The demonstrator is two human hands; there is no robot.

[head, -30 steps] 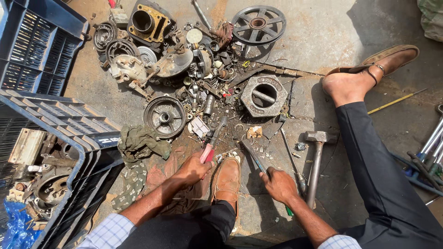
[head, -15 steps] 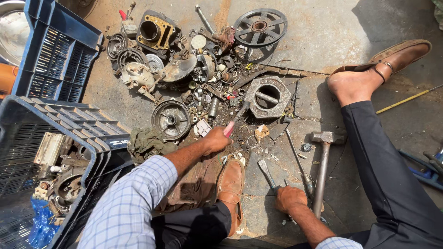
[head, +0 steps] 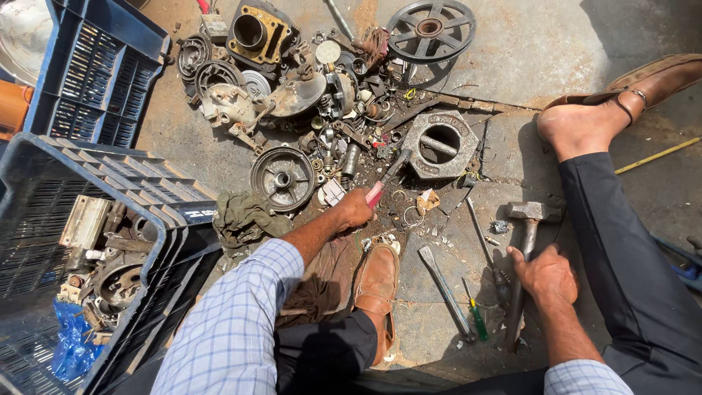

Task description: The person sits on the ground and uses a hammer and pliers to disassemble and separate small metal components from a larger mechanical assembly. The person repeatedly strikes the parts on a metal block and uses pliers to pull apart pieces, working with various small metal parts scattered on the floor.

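View from the head, looking down at a concrete floor [head: 585, 29] strewn with scrap metal parts. The left hand [head: 353, 210] is closed around the red handle of a screwdriver [head: 383, 181]; its dark shaft points up and right toward a grey octagonal casting [head: 441, 143] with a round opening, but the tip is lost among small parts and cannot be made out. The right hand [head: 545, 273] is wrapped over the handle of a hammer [head: 525, 249]; the middle of the handle is hidden under the fingers, the head lies just above the hand, and the lower end rests on the floor. Between the hands lie a flat steel bar [head: 446, 292] and a small green-handled screwdriver [head: 477, 320], beside a brown shoe [head: 375, 287] whose heel is covered by the trouser leg. A second foot in a brown shoe [head: 621, 99] is cut off at the right edge. A spoked wheel [head: 430, 29] lies at the top edge of the pile, a ribbed hub [head: 282, 177] and an olive rag [head: 245, 217] left of the left hand. Two blue crates [head: 88, 66] occupy the left edge of the floor; the nearer one holds parts in deep shadow, hard to identify.
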